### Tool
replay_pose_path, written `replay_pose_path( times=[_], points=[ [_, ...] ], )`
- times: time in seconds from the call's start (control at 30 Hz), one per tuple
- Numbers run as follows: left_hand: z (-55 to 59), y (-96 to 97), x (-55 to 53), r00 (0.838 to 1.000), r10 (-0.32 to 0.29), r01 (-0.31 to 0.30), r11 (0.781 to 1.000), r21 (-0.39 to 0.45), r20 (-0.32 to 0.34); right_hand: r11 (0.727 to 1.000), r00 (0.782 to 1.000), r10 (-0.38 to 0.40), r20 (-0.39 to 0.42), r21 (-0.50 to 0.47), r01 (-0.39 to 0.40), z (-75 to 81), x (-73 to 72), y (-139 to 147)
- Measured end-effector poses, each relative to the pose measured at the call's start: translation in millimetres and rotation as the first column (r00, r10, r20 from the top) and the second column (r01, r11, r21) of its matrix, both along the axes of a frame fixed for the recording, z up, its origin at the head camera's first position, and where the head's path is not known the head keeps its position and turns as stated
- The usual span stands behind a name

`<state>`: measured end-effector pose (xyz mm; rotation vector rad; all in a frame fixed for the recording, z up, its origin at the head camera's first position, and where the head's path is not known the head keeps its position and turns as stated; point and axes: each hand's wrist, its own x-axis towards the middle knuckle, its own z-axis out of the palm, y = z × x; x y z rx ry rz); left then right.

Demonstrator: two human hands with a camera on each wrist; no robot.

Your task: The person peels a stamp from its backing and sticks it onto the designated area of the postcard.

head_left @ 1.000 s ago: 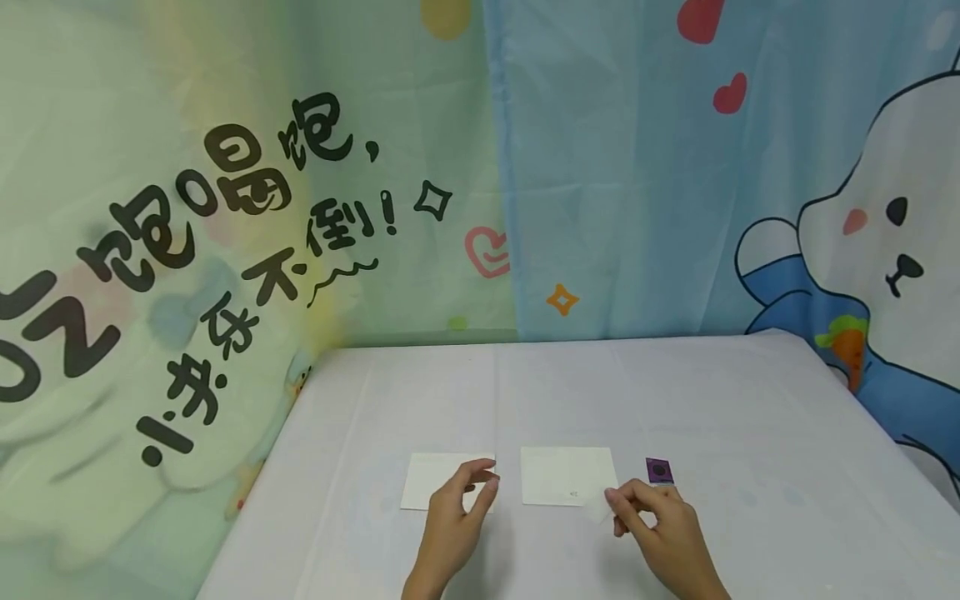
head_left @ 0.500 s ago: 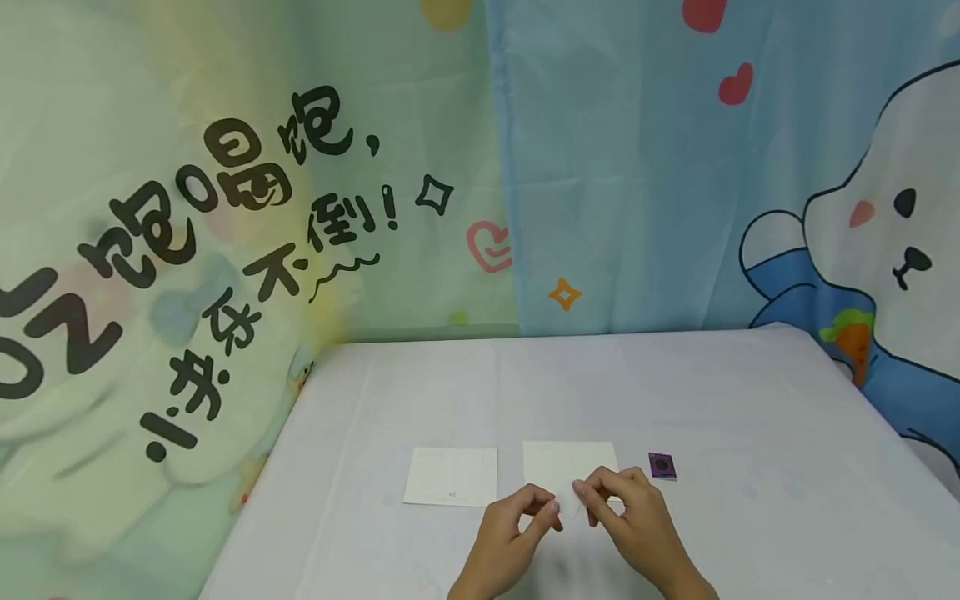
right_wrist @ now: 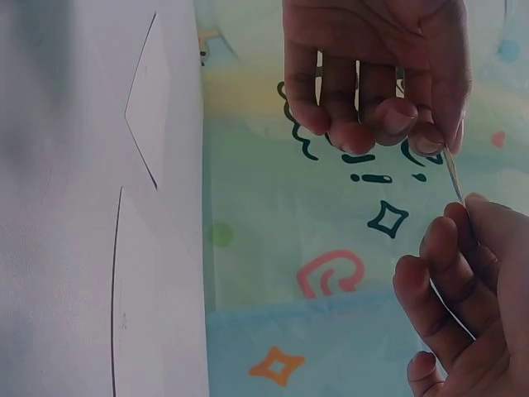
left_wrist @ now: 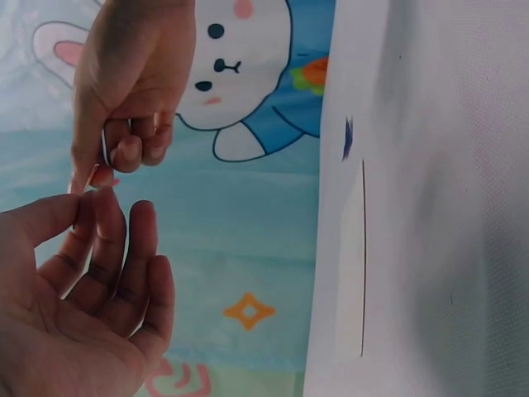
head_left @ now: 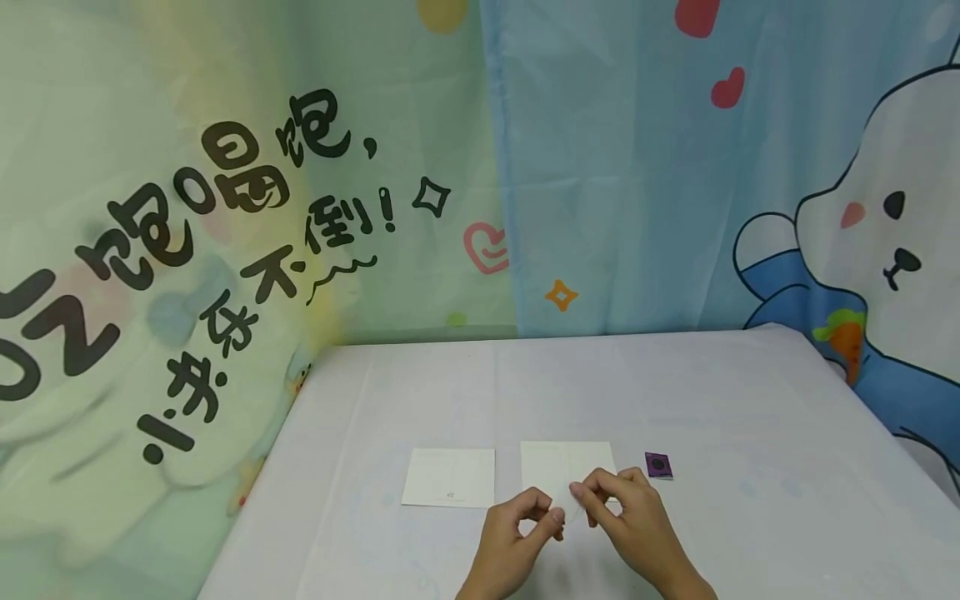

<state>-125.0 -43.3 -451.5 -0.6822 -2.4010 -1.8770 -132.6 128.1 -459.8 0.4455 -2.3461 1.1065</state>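
Between my hands is a small, thin, see-through sheet (right_wrist: 454, 175), seen nearly edge-on in the right wrist view. My left hand (head_left: 513, 537) pinches one end of it between thumb and forefinger. The other end is pinched by my right hand (head_left: 630, 521), whose remaining fingers curl loosely. Both hands are raised over the table, in front of a white card (head_left: 562, 463) whose near edge they partly cover. To the left lies a second white card (head_left: 448, 475) with a tiny mark near its front edge.
A small purple square (head_left: 658, 465) with a dark round centre lies right of the cards. The table (head_left: 420, 392) has a white cloth cover. Behind it hangs a printed curtain (head_left: 600, 167) with lettering and a cartoon rabbit.
My left hand has moved right, from over the left card to the sheet, and now pinches it. My right hand has shifted left with the sheet. Over the last half second little moves.
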Motion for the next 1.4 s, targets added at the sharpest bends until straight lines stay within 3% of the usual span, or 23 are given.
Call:
replay_pose_path(
  times=[0.17,0.47,0.9,0.97,1.2,1.3,1.4],
  points=[
    [12.7,-1.0,5.5,1.000,0.002,-0.002,1.000,0.012,0.009,1.000,1.000,-0.002,-0.006,-0.002,0.002,-1.3,-0.1,0],
    [11.8,-2.4,5.5,1.000,0.012,-0.012,1.000,0.015,-0.003,1.000,1.000,-0.009,0.021,-0.012,0.009,-1.9,2.3,-1],
    [17.7,-9.2,1.8,0.998,0.057,-0.057,0.998,0.017,-0.016,0.995,0.992,0.096,-0.079,-0.028,-0.098,-7.9,6.5,-4],
    [13.9,-9.6,-0.1,0.998,0.056,-0.055,0.998,0.018,-0.017,0.993,0.989,0.109,-0.099,-0.027,-0.112,-8.8,6.2,-4],
    [-17.9,-9.1,-10.7,0.998,0.042,-0.041,0.999,0.031,-0.038,0.991,0.984,0.130,-0.126,-0.026,-0.134,-9.0,0.4,-1],
    [-23.1,-8.1,-11.5,0.994,0.010,-0.006,0.999,0.038,-0.105,0.989,0.983,0.138,-0.123,-0.037,-0.144,-8.7,-3.6,0],
    [-23.7,-6.5,-11.4,0.978,-0.012,0.021,0.999,0.040,-0.208,0.985,0.982,0.155,-0.109,-0.059,-0.162,-8.9,-7.3,-1]
  ],
)
